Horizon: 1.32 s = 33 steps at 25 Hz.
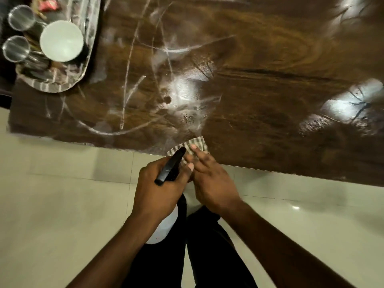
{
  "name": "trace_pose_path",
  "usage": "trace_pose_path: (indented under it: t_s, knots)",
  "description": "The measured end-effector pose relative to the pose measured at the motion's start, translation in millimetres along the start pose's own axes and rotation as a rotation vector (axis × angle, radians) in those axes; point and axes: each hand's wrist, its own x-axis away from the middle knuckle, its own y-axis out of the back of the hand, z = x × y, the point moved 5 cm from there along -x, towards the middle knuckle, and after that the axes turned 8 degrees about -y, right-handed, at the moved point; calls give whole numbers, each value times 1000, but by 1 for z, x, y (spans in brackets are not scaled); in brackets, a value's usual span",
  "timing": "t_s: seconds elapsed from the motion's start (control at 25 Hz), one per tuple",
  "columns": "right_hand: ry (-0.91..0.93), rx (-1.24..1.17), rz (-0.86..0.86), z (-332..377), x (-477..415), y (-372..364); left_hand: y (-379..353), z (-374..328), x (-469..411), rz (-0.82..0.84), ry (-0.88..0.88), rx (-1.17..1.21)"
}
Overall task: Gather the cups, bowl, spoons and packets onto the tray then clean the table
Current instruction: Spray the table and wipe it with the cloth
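Note:
A steel tray (83, 65) sits at the table's far left corner. On it stand two steel cups (20, 17) (15, 48), a white bowl (61, 40), spoons (35, 63) and a red packet (47, 5). My left hand (158, 188) grips a spray bottle by its black trigger head (171, 166); the white bottle body (166, 225) hangs below the hand. My right hand (209, 177) rests its fingers on a checked cloth (193, 145) at the near edge of the brown wooden table (249, 69). The hand covers part of the cloth.
Wet streaks and glare patches lie across the tabletop. Pale floor tiles (62, 204) run below the table's near edge. My dark trouser legs (207, 246) show between my arms.

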Motion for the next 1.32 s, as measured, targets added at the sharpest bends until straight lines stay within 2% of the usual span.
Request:
trace_pose_path:
  t_s: [0.04, 0.08, 0.12, 0.24, 0.28, 0.32, 0.4, 0.52, 0.6, 0.64, 0.68, 0.72, 0.84, 0.92, 1.0, 1.12, 1.2, 1.24, 1.28, 1.32]
  knots:
    - [81, 72, 36, -9, -7, 6, 6, 6, -1, -4, 10, -4]
    - [67, 125, 23, -23, -14, 15, 13, 12, -3, -8, 18, -1]
    - [-50, 131, -54, -42, -20, 28, 18, 15, -5, -7, 23, 13]
    - [-698, -34, -402, -96, -30, 69, 31, 18, -16, 5, 48, 73]
    - [-822, -68, -468, -94, -35, 69, 33, 17, -20, 15, 58, 85]
    - [-865, -86, -499, -81, -44, 65, 35, 16, -23, 25, 63, 94]
    - [-727, -90, -428, -34, -59, 40, 37, 13, -33, 34, 63, 97]
    - [-204, -49, -89, 43, -64, -1, 39, 6, -49, 47, 42, 87]
    - [89, 54, -32, 41, -66, 5, 41, 1, -58, 72, 28, 82]
    - [142, 120, -53, 22, -73, 19, 43, -1, -62, 74, 22, 67]
    - [94, 156, -72, -2, -81, 35, 46, -2, -64, 66, 19, 52]
    - [-57, 162, -94, -31, -90, 53, 49, -2, -68, 54, 23, 46]
    - [-648, 12, -304, -104, -106, 104, 53, -4, -77, 59, 31, 99]
    - [-782, -35, -383, -94, -118, 102, 53, -6, -83, 71, 31, 120]
    - [-670, -12, -333, -50, -124, 74, 55, -7, -89, 46, 24, 110]
    - [-197, 64, -67, 23, -118, 27, 60, -7, -105, 35, 4, 88]
    - [131, 146, 67, 28, -114, 26, 67, -7, -115, 58, 5, 111]
    - [184, 192, 79, 13, -118, 38, 71, -8, -119, 61, -1, 118]
    - [136, 217, 70, -10, -125, 54, 76, -8, -121, 59, -8, 124]
    - [9, 215, 33, -38, -133, 73, 80, -8, -123, 59, -8, 137]
